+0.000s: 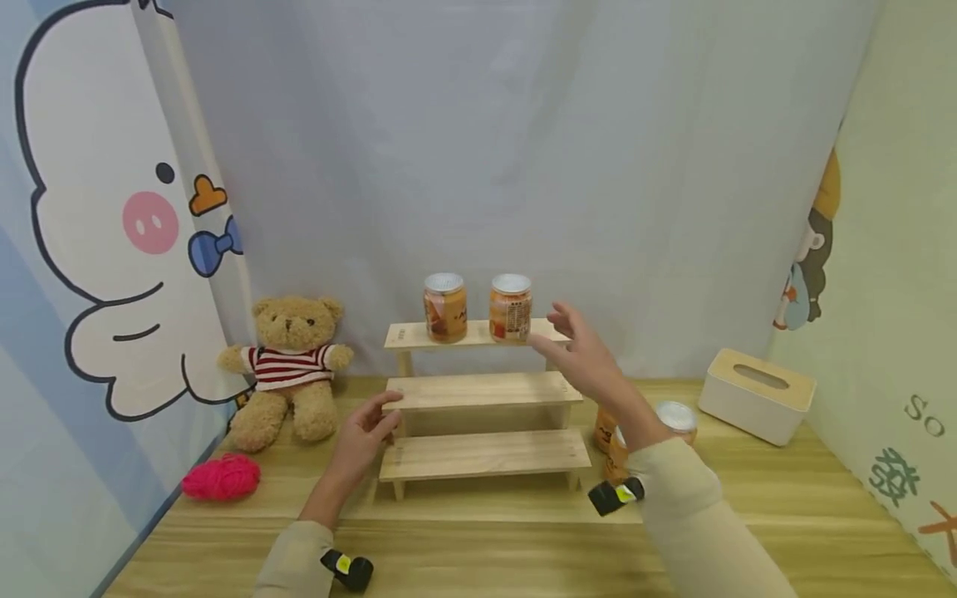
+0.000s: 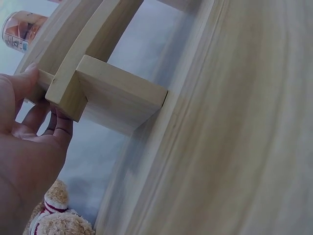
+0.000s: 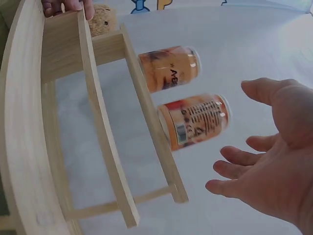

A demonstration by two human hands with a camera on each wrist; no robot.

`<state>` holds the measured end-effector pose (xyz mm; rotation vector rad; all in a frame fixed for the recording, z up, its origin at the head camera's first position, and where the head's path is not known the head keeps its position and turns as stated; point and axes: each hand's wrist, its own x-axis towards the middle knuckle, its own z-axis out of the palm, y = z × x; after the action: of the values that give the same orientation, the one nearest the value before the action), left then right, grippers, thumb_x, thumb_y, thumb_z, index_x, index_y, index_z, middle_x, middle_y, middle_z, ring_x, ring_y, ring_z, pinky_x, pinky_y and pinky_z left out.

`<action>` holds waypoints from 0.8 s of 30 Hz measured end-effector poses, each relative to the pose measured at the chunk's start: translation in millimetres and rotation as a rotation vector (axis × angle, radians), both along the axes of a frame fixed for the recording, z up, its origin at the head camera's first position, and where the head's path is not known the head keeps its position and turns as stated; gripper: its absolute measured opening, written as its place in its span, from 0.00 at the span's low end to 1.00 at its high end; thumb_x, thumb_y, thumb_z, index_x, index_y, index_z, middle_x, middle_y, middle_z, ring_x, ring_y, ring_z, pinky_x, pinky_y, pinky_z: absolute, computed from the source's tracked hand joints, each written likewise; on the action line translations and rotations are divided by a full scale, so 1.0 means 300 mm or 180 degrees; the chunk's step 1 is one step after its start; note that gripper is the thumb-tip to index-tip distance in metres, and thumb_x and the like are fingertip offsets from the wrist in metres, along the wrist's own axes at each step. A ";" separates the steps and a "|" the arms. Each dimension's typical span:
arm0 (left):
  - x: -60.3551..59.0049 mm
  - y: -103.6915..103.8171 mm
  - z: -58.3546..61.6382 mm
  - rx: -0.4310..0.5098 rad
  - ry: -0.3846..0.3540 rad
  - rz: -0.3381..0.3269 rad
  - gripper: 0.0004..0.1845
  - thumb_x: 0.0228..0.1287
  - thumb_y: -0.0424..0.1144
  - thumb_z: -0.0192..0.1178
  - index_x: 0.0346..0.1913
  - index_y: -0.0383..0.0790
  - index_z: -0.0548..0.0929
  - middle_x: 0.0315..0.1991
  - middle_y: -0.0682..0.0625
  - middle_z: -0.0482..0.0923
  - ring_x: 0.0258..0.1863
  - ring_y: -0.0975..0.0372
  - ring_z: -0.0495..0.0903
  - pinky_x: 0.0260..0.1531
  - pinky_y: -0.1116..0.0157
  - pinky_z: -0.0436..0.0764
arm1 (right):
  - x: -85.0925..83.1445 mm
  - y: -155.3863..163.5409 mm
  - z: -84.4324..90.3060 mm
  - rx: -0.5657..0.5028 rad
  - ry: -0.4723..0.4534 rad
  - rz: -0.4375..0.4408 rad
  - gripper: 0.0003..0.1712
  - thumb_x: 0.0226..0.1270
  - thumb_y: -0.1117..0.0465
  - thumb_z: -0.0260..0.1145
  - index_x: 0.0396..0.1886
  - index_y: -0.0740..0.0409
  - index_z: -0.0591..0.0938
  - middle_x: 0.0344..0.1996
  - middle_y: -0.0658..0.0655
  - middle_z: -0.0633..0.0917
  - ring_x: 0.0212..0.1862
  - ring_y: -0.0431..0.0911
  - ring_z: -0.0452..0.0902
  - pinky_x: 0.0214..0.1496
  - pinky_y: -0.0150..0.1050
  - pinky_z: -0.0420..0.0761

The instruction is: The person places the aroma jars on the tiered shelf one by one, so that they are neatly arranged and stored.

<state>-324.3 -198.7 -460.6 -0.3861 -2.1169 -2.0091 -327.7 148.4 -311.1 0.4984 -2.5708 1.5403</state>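
Note:
A three-tier wooden shelf (image 1: 486,390) (image 2: 112,95) (image 3: 102,127) stands mid-table. Two orange jars with silver lids sit on its top tier, the left jar (image 1: 445,307) (image 3: 171,68) and the right jar (image 1: 511,308) (image 3: 195,121). My right hand (image 1: 579,353) (image 3: 274,161) hovers with spread fingers just right of the right jar, not touching it. My left hand (image 1: 366,436) (image 2: 29,142) grips the left end of the middle tier, thumb on one side and fingers on the other. The left hand's fingertips (image 3: 63,6) show over the plank edge.
More orange jars (image 1: 676,415) stand on the table right of the shelf, partly hidden by my right forearm. A tissue box (image 1: 757,394) sits at the far right. A teddy bear (image 1: 287,365) (image 2: 54,220) and a pink yarn ball (image 1: 222,477) lie left. Curtains enclose the table.

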 end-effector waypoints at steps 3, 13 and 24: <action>-0.002 -0.007 0.002 -0.0027 -0.0005 0.0033 0.19 0.74 0.38 0.60 0.63 0.36 0.77 0.39 0.41 0.78 0.34 0.61 0.76 0.32 0.65 0.80 | 0.074 0.097 -0.041 0.0078 0.0198 0.0071 0.45 0.75 0.45 0.62 0.80 0.58 0.53 0.74 0.63 0.63 0.75 0.57 0.55 0.73 0.59 0.57; 0.007 0.002 0.002 -0.0018 -0.0005 0.0012 0.18 0.74 0.36 0.60 0.63 0.34 0.78 0.39 0.40 0.77 0.33 0.61 0.76 0.33 0.64 0.79 | 0.175 0.493 -0.183 0.0793 0.0561 -0.0072 0.29 0.76 0.56 0.62 0.68 0.70 0.70 0.61 0.70 0.76 0.62 0.64 0.72 0.61 0.62 0.73; -0.003 0.003 0.003 -0.0036 -0.0031 0.0081 0.17 0.74 0.34 0.59 0.62 0.33 0.78 0.40 0.40 0.78 0.34 0.62 0.76 0.32 0.66 0.80 | 0.150 0.641 -0.284 0.0708 0.0320 -0.0234 0.30 0.74 0.55 0.65 0.67 0.69 0.72 0.60 0.68 0.77 0.61 0.63 0.72 0.54 0.32 0.76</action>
<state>-325.3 -197.7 -459.7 -0.3502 -2.1288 -1.9900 -282.8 340.8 -396.3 0.4826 -2.6632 1.1816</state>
